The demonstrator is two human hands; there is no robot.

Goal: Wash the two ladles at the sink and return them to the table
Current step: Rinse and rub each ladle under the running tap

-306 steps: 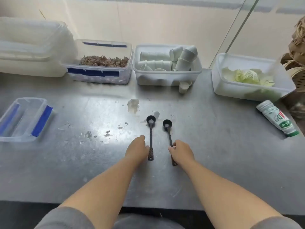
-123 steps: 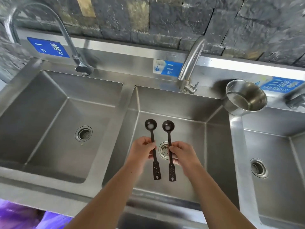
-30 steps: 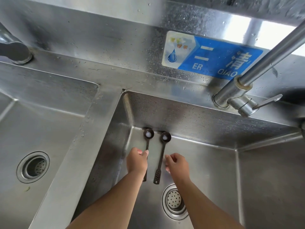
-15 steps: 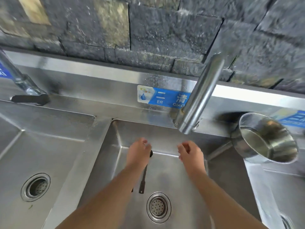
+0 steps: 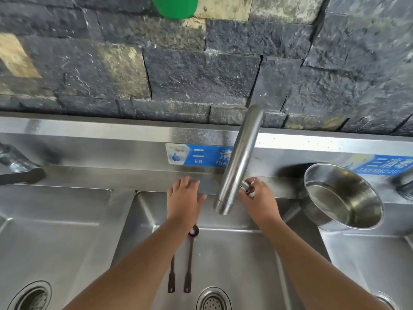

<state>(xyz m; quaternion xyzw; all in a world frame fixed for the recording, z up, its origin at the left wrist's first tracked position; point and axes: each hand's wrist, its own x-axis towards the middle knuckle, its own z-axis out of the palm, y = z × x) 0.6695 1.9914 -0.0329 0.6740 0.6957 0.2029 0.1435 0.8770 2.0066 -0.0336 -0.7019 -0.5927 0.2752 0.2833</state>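
Ladles (image 5: 189,260) side by side in middle sink (image 5: 245,253), let go now — left hand (image 5: 184,201) spread flat on back ledge, right hand (image 5: 257,201) up, pinching tap handle (image 5: 247,188).

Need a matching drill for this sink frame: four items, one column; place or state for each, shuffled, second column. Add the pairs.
Items:
1. two dark long-handled ladles
2. right hand
3. left hand
4. round steel bowl

Places or states:
A. tilted on the ledge right of the middle basin
B. lying side by side on the middle basin floor, nobody holding them
C. on the valve handle beside the steel tap spout
D. open, fingers spread, over the back ledge

Pairs: 1-B, 2-C, 3-D, 4-A
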